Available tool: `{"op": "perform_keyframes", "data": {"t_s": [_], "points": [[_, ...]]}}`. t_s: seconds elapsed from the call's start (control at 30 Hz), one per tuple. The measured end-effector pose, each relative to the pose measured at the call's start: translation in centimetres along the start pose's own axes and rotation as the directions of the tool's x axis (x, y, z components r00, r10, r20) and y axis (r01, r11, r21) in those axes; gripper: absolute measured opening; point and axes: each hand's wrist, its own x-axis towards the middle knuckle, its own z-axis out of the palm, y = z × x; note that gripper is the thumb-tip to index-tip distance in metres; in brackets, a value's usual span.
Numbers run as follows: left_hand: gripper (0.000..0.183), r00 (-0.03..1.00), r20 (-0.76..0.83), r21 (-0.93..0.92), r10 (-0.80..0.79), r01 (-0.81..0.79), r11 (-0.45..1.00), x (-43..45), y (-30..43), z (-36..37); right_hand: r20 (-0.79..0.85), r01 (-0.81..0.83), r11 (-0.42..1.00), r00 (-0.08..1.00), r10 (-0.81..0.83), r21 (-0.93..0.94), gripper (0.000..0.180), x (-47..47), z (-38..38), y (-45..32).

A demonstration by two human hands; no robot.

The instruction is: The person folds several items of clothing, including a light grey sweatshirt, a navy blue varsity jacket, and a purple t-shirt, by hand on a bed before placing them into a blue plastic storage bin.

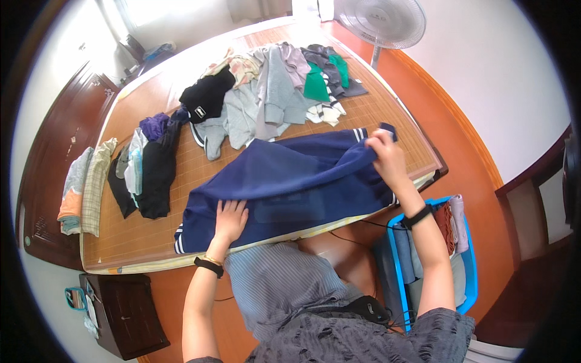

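A navy blue garment [281, 181] with white-striped cuffs or hems lies spread along the near edge of the bed, its upper layer raised in a long fold. My right hand [386, 152] grips a bunched end of it at the right, with a dark striped cuff sticking out past the fingers. Flat on the garment's lower left part rests my left hand [231, 220], fingers slightly spread and nothing grasped. The garment's underside and the layers beneath the fold are hidden.
Beyond the garment lies a heap of clothes [272, 86] on the bed mat [181, 177]. Dark clothes [156, 172] and folded clothes [97, 186] lie to the left. A blue basket [472, 281] with rolled clothes stands at my right. A fan [381, 22] and nightstand [122, 313] flank the bed.
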Motion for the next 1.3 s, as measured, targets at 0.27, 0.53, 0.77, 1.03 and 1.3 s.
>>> {"op": "perform_keyframes", "data": {"t_s": [0.27,0.53,0.77,1.03,1.3], "points": [[0.03,0.983,-0.168,0.01,0.07,-0.069,0.998,-0.5,-0.7,0.8,0.291,-0.357,0.928,0.903,0.316,0.102,0.029,-14.5,-1.4,-0.4],[0.028,0.987,-0.155,-0.005,0.04,-0.041,0.999,-0.4,-0.7,1.3,-0.046,-0.572,0.536,0.656,0.753,0.621,0.053,-10.1,0.9,-0.1],[0.023,0.971,-0.232,-0.046,0.052,-0.065,0.997,-0.5,-0.3,1.2,0.062,-0.719,0.543,0.625,0.778,0.434,0.086,-13.3,2.1,2.1],[0.049,0.791,-0.598,-0.176,-0.129,0.027,0.984,-0.5,1.2,-0.2,0.346,-0.724,0.544,0.685,0.641,0.425,0.046,-13.0,0.7,6.0],[0.025,0.901,-0.389,-0.232,-0.192,0.105,0.967,-0.2,1.1,-0.8,-0.085,-0.408,0.833,0.879,0.469,0.374,0.016,-4.9,-3.4,1.5]]}}
